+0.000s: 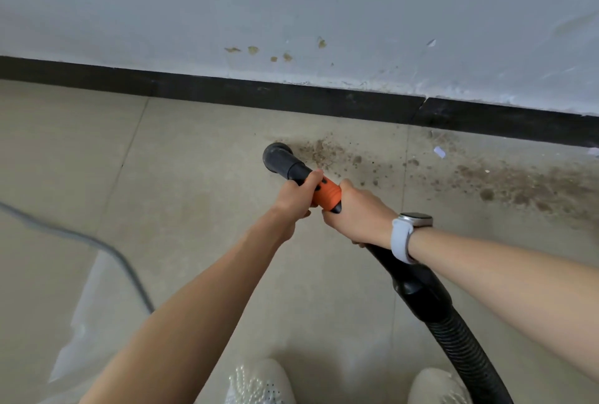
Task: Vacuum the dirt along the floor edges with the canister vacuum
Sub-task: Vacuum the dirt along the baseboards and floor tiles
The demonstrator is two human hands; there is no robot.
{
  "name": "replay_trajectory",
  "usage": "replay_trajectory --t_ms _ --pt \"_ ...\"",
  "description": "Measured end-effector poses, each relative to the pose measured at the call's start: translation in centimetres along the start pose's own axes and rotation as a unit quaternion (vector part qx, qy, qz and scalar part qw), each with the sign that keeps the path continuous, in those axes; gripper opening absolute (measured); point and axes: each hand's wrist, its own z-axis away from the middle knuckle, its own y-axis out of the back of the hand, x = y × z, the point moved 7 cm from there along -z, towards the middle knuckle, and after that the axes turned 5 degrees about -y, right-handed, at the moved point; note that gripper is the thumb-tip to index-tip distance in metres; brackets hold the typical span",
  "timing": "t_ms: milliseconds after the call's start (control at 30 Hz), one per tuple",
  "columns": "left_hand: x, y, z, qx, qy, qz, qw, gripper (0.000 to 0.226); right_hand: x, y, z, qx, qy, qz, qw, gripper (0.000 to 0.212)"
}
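Both hands wrap my wand: left hand (296,193) nearer the nozzle (278,158), right hand (355,214) behind. Dirt (327,152) lies rightward along the baseboard (227,92); wand axis points toward it.

Bare floor (201,157) lies open toward 9 o'clock of the nozzle (277,157), the baseboard (291,97) blocks 12, and dirt (327,152) spreads toward 3.

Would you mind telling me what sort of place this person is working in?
Probably an indoor room under renovation or left unused: a tiled floor meets a stained, scuffed white wall at a black baseboard, with dirt strewn along the edge beside the vacuum nozzle.
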Motion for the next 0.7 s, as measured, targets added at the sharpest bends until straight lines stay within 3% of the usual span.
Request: replay_trajectory --t_ms 300,367,700 --pt "2.8 7.2 -3.6 0.091 -0.011 0.031 0.995 0.025 -8.3 -0.2 -5.1 0.012 0.049 -0.046 0.998 0.007" --pt "3.0 9.2 -4.1 0.108 -0.009 0.036 0.993 0.025 -10.1 -1.3 -6.3 0.015 0.043 -0.054 0.998 0.02" --pt "1.2 7.6 -3.7 0.057 -0.01 0.028 0.998 0.037 -7.6 -1.5 -5.4 0.043 0.05 0.033 0.997 0.031"
